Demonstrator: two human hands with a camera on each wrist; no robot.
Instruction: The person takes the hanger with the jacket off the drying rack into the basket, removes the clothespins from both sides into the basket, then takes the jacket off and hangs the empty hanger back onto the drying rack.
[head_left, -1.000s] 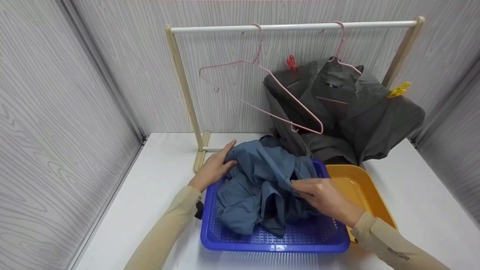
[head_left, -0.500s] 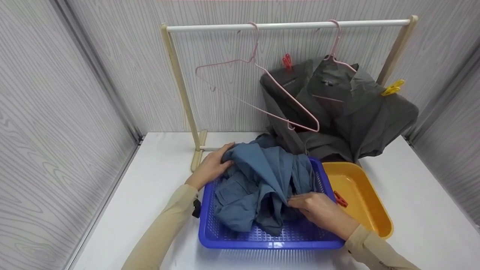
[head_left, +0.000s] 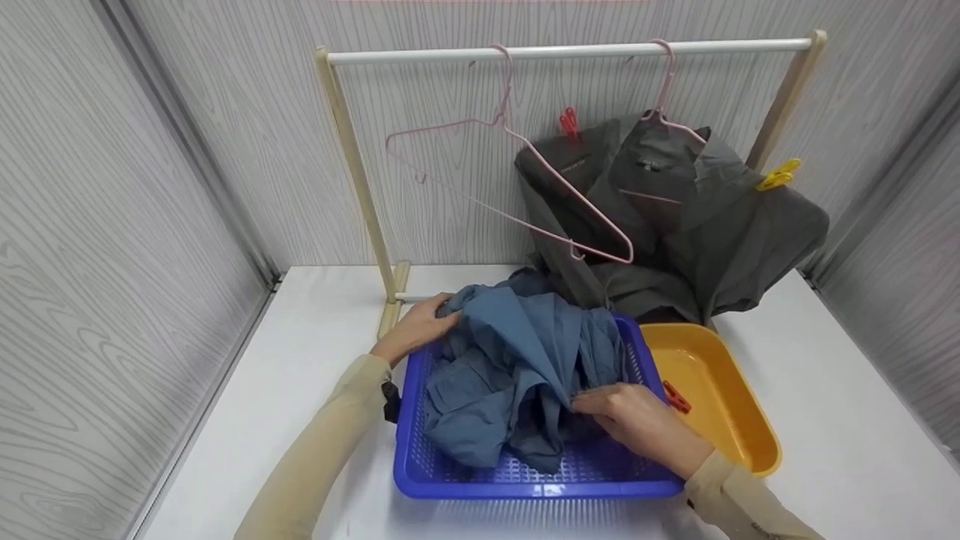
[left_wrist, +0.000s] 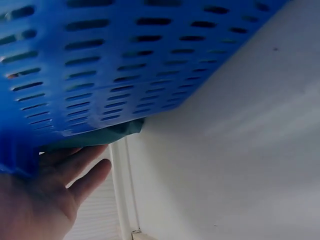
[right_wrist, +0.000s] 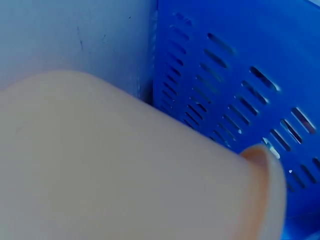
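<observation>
A crumpled blue garment [head_left: 517, 345] is heaped in the blue perforated basket [head_left: 544, 490]. My left hand [head_left: 416, 328] holds its back left edge, thumb on the near side of the cloth. In the left wrist view, two fingers of the left hand [left_wrist: 65, 185] stretch out beneath a bit of the garment [left_wrist: 117, 132], beside the basket wall [left_wrist: 120, 60]. With bent fingers, my right hand [head_left: 634, 416] pinches a fold at the garment's right front, its fingertips partly hidden in the cloth. A beige sleeve [right_wrist: 115, 160] fills most of the right wrist view and hides that hand.
Behind the basket stands a rack with a white rail [head_left: 420, 55]. A bare pink hanger [head_left: 450, 124] hangs there, beside a dark grey garment [head_left: 720, 225] with a red clothespin [head_left: 569, 124] and a yellow clothespin [head_left: 778, 174]. An orange tray [head_left: 731, 405] holds another red clothespin [head_left: 676, 397].
My right hand has moved down and slightly left with the pinched fold, drawing the cloth across the heap. The left hand has stayed at the back left edge. The tray's red clothespin has come into view.
</observation>
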